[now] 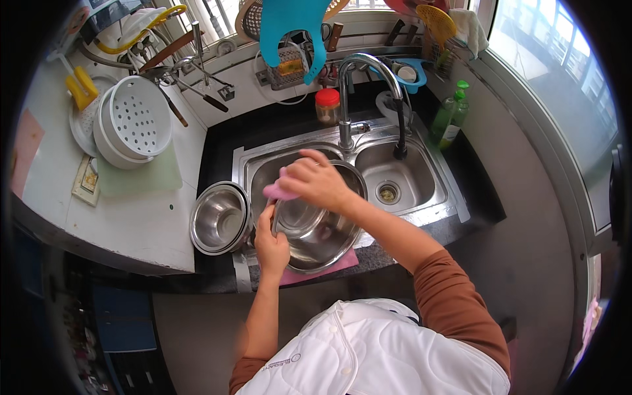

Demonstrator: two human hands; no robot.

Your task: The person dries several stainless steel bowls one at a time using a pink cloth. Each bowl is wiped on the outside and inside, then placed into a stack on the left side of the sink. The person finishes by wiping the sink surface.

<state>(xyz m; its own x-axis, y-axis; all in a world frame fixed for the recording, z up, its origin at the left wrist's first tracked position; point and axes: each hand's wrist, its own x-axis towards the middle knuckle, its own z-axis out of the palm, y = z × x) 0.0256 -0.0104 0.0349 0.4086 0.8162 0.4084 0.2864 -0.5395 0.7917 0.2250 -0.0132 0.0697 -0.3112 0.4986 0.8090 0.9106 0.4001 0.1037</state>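
My left hand [272, 247] grips the rim of a small stainless steel bowl [298, 219], which is tilted over a larger stainless steel basin [340, 247]. A pink cloth [279, 190] is bunched under the fingers of my right hand [316, 182], at the small bowl's upper rim. The large basin rests over the left bowl of a double sink [261, 170] and its front edge. Part of another pink cloth [340, 265] shows beneath the basin. Left of the sink stand nested steel bowls [217, 219].
A curved chrome faucet [344, 98] rises behind the sink; its black spout end hangs over the right basin [414, 182]. Green soap bottles [450, 118] stand at the right, a red-lidded jar [328, 104] behind. White colanders [138, 116] and utensils hang on the left wall.
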